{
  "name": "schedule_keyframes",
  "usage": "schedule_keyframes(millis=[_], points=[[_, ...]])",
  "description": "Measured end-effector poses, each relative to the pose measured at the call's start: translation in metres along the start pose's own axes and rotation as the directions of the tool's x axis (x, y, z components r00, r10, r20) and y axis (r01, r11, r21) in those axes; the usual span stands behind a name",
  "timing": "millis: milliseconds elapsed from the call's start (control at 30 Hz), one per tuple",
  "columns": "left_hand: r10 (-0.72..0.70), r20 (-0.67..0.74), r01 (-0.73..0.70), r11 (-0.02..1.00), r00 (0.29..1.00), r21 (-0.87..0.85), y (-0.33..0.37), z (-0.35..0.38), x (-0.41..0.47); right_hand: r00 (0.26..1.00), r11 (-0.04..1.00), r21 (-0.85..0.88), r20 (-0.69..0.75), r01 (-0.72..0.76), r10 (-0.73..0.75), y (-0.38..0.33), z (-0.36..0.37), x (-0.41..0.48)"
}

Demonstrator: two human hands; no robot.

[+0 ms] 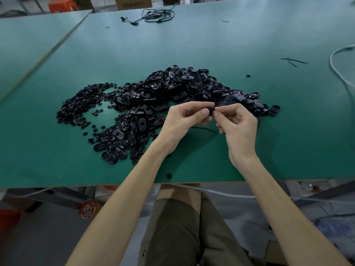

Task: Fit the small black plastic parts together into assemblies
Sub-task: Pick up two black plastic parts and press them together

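Observation:
A big heap of black oval plastic shells (172,93) lies across the middle of the green table (269,131). To its left spreads a pile of small round black parts (82,106). My left hand (184,121) and my right hand (238,127) meet just above the table in front of the heap. Between their thumbs and forefingers they pinch one small black part (211,110), mostly hidden by the fingertips.
A tangle of black cable (153,16) lies at the table's far edge. Thin black strips (293,61) and a white cord (338,68) lie to the right. One loose round part (169,176) sits near the front edge. Cardboard boxes stand behind the table.

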State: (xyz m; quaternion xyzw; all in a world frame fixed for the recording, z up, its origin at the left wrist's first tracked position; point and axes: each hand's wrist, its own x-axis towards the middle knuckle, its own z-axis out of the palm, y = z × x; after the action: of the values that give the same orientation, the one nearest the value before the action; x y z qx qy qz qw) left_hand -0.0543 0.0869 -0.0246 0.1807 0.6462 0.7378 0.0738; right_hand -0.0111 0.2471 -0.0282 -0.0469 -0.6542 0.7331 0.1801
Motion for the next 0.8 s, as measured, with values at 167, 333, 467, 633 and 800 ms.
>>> schedule_keyframes(millis=[167,333,467,633,800], points=[[-0.025,-0.006,0.025,0.999,1.0,-0.02,-0.0004,-0.0018,0.0006,1.0,0.998,-0.054,-0.01,0.018,-0.018,0.0017,-0.0011,0.0017],[-0.039,-0.008,0.039,0.999,0.999,-0.03,0.0014,-0.0028,-0.0005,0.999,1.0,0.005,0.041,-0.003,0.002,-0.0009,0.0006,0.0007],[-0.043,-0.016,0.044,0.999,0.999,0.003,0.0036,-0.0008,-0.0007,0.998,1.0,0.021,0.059,-0.006,0.005,-0.002,0.0017,-0.0011],[-0.051,-0.029,0.053,0.997,0.998,0.053,0.0047,0.0011,-0.0004,0.998,0.996,0.079,0.059,-0.041,0.036,-0.0043,0.0019,-0.0011],[-0.053,-0.026,0.055,0.996,0.998,0.072,0.0054,0.001,-0.0008,0.997,0.996,0.075,0.058,-0.047,0.043,-0.0052,0.0034,-0.0021]])
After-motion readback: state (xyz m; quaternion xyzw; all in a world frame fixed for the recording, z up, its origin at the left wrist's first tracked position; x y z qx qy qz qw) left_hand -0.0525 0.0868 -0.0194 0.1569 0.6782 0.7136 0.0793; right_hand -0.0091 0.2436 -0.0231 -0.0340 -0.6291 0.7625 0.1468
